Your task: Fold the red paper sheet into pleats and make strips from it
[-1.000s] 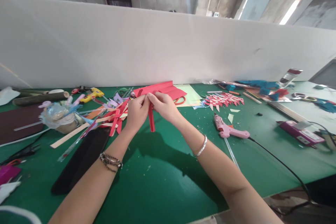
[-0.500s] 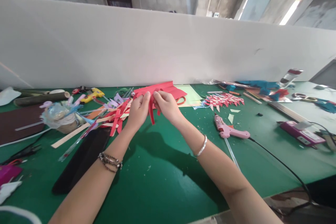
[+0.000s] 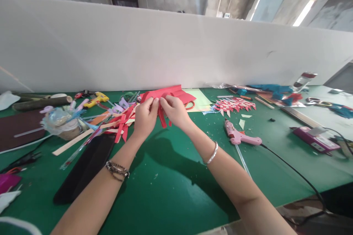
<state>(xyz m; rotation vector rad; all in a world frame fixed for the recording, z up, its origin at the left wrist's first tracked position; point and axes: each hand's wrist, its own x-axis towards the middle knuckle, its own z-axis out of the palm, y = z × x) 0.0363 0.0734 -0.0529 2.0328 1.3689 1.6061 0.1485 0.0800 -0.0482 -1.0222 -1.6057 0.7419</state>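
My left hand (image 3: pixel 146 115) and my right hand (image 3: pixel 175 110) meet in front of me, thumbs close together, above the table. Both are closed on a red paper strip (image 3: pixel 162 118), whose ends hang below the fingers; the part between the fingertips is hidden. Behind the hands lie sheets of red paper (image 3: pixel 179 91) and the red handle loop of scissors (image 3: pixel 190 105). Left of my left hand is a heap of red and white paper strips (image 3: pixel 122 123). A woven red and white paper piece (image 3: pixel 234 105) lies farther right.
On the green table (image 3: pixel 165 191), a pink glue gun (image 3: pixel 242 137) with a cord lies right. A black case (image 3: pixel 85 169), a yellow glue gun (image 3: pixel 96 100) and a plastic-wrapped pot (image 3: pixel 67 126) are left. A white partition (image 3: pixel 176 51) stands behind; a purple device (image 3: pixel 316 138) sits far right.
My hands have come slightly closer together, with the thumbs now nearly touching. The hanging strip ends have shifted a little to the right.
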